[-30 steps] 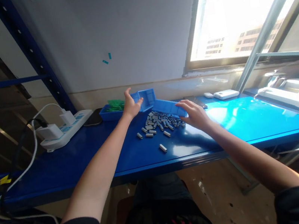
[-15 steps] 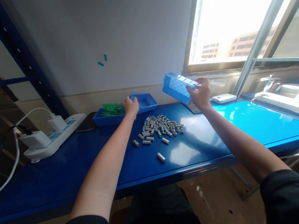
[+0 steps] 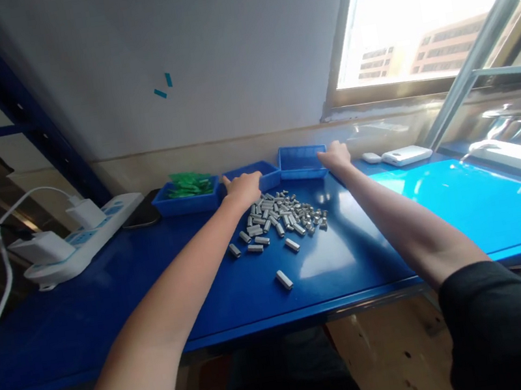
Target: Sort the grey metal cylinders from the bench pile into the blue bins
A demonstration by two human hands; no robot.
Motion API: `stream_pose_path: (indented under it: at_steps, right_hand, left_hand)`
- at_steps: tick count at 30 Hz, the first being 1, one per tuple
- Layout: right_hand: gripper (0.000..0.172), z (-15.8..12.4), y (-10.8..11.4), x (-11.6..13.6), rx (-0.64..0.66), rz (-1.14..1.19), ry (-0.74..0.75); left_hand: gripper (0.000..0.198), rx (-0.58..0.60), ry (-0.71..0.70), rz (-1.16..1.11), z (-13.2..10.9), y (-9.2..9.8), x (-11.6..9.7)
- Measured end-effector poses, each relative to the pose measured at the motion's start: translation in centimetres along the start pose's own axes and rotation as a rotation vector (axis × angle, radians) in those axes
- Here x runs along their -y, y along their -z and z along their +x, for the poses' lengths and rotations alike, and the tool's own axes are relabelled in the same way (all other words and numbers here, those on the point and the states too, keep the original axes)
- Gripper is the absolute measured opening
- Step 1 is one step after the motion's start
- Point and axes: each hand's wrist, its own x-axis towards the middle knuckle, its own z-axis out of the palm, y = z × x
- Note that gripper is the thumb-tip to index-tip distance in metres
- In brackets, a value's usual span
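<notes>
Three shallow blue plastic bins stand in a row along the wall. My left hand (image 3: 244,189) is closed at the front of the middle bin (image 3: 266,171), its fingers partly hidden behind the knuckles. With its fingers closed on the right-hand rim, my right hand (image 3: 336,156) holds the right bin (image 3: 305,174), whose inside looks bare. Green plastic packets (image 3: 189,183) fill the left bin (image 3: 187,205). Just in front of the middle and right bins lies a pile of short silvery metal pieces (image 3: 278,212), and one metal piece (image 3: 284,279) lies apart near the table's front edge.
A white power strip (image 3: 84,239) with plugged-in chargers and a dark phone (image 3: 142,212) are on the left of the blue table (image 3: 197,297). White devices (image 3: 406,155) sit at the right back, near a metal frame post (image 3: 458,88) by the window.
My right hand has lowered the tilted bin onto the table beside the middle one. My left hand has shifted right and slightly nearer along the middle bin. The view has tilted slightly.
</notes>
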Motion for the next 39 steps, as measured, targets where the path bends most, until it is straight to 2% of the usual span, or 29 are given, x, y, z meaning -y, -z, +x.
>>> stream_pose_path:
  at_steps: [2,3,5,7,13,22,24,26,28,30,31,32,34,36,37,39]
  right_hand:
    - [0.041,-1.6,-0.6,1.2,-0.101,-0.119,0.038]
    - [0.037,-2.6,-1.0,1.8,-0.068,-0.117,0.114]
    - [0.034,-4.4,-1.8,2.8,0.063,-0.094,0.357]
    - [0.033,-5.8,-2.4,3.5,0.106,-0.067,0.483]
    - [0.027,-8.0,-2.4,3.8,0.081,-0.045,0.525]
    - [0.027,-9.7,-1.9,3.5,0.077,-0.017,0.567]
    - [0.026,-9.6,-1.7,3.5,0.088,-0.032,0.580]
    - [0.026,-9.6,-1.6,3.4,0.094,-0.050,0.588]
    - [0.026,-9.5,-1.5,3.4,0.097,-0.064,0.595]
    - [0.027,-9.5,-1.5,3.4,0.103,-0.074,0.599]
    - [0.028,-9.5,-1.5,3.4,0.107,-0.080,0.600]
    - [0.028,-9.5,-1.5,3.4,0.110,-0.087,0.602]
    - [0.029,-9.5,-1.5,3.4,0.115,-0.106,0.603]
    - [0.031,-9.6,-1.5,3.4,0.119,-0.125,0.608]
    - [0.032,-9.6,-1.4,3.4,0.120,-0.131,0.610]
    - [0.032,-9.6,-1.3,3.5,0.120,-0.140,0.613]
  left_hand:
    - [0.046,0.028,-0.002,0.018,0.2,0.1,0.1]
    - [0.045,0.033,-0.014,0.023,0.4,0.1,0.4]
    - [0.042,0.053,-0.037,0.026,0.8,0.3,0.9]
    - [0.039,0.075,-0.043,0.022,0.9,0.5,1.4]
    - [0.034,0.091,-0.078,0.016,-0.3,0.6,1.7]
    - [0.037,0.052,-0.115,0.048,-1.3,-0.1,0.7]
    - [0.041,0.003,-0.123,0.004,-1.4,0.1,0.8]
    - [0.046,-0.138,-0.111,-0.102,-1.3,0.7,1.9]
    - [0.047,-0.332,-0.049,-0.204,-1.0,1.9,4.0]
    - [0.051,-0.443,0.063,-0.176,-0.6,3.4,6.9]
    - [0.057,-0.418,0.114,-0.154,-0.4,4.1,8.5]
    - [0.064,-0.346,0.190,-0.138,-0.1,4.8,10.0]
    - [0.076,-0.053,0.350,-0.111,0.3,5.7,12.5]
    - [0.083,0.116,0.375,-0.080,0.6,5.8,14.3]
    - [0.084,0.146,0.372,-0.066,0.7,5.7,14.9]
    - [0.082,0.119,0.377,-0.063,1.1,5.1,15.6]
